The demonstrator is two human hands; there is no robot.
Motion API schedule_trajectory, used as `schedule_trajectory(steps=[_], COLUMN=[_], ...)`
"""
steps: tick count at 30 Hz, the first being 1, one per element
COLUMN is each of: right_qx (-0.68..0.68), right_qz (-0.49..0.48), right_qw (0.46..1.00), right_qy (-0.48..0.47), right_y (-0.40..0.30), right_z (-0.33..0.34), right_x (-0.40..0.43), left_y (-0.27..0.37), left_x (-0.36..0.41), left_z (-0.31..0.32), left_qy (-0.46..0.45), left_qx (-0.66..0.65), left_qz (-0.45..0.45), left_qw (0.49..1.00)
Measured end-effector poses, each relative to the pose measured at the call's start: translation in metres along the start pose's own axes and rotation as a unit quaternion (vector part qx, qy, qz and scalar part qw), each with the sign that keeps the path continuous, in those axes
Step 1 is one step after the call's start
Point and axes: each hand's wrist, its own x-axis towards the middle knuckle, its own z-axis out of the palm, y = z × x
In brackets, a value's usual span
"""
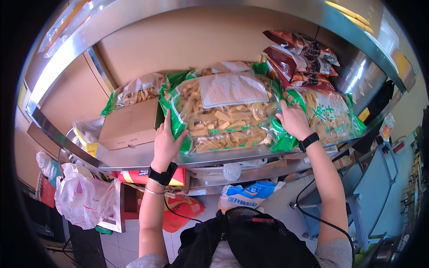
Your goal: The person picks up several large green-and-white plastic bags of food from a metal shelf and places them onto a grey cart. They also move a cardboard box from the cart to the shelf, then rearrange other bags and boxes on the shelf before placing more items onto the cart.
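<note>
A big clear and green bag of dried yellow-brown sticks (231,117), perhaps dried tofu skin, lies on a stainless-steel shelf (134,159), stacked on a similar bag. At its left green end rests my left hand (167,140), fingers spread. My right hand (293,119) touches the green plastic at the right end, between this bag and another green-ended bag of sticks (330,112). Whether the fingers grip the plastic is hard to tell. Left of my left hand sits a closed cardboard box (130,124), in front of a smaller bag of dried pieces (139,88).
Brown-red packets (301,60) are piled behind on the right, beside a large metal pot (362,75). A steel rail (214,4) crosses above. Below are a white plastic bag (85,197), a blue-white sack (246,196) and a blue cart (372,191).
</note>
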Motion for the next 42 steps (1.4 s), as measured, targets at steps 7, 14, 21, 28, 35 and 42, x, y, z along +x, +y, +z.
schedule_trajectory(steps=[7, 14, 21, 28, 35, 42], right_qx=[-0.003, -0.008, -0.008, -0.002, 0.010, 0.006], right_qz=[0.029, 0.037, 0.042, 0.038, 0.060, 0.066], right_qw=[1.000, 0.999, 0.999, 0.999, 0.997, 0.998], right_qy=[0.003, -0.011, -0.028, -0.031, -0.036, -0.018], right_y=[0.004, -0.006, -0.003, -0.009, -0.013, -0.009], right_z=[0.000, 0.005, 0.000, -0.003, -0.005, 0.001], right_x=[-0.004, -0.009, -0.008, -0.006, -0.005, 0.000], left_y=[0.007, 0.001, 0.002, -0.002, -0.001, -0.005], left_x=[-0.003, -0.009, -0.014, -0.022, -0.016, -0.009], left_z=[0.018, 0.017, 0.020, 0.028, 0.025, 0.025], left_qy=[0.002, -0.018, -0.008, 0.008, -0.002, -0.007], left_qx=[0.036, 0.059, 0.055, 0.061, 0.078, 0.080], left_qz=[0.000, -0.006, 0.011, 0.007, 0.003, 0.024], left_qw=[0.999, 0.998, 0.998, 0.998, 0.997, 0.996])
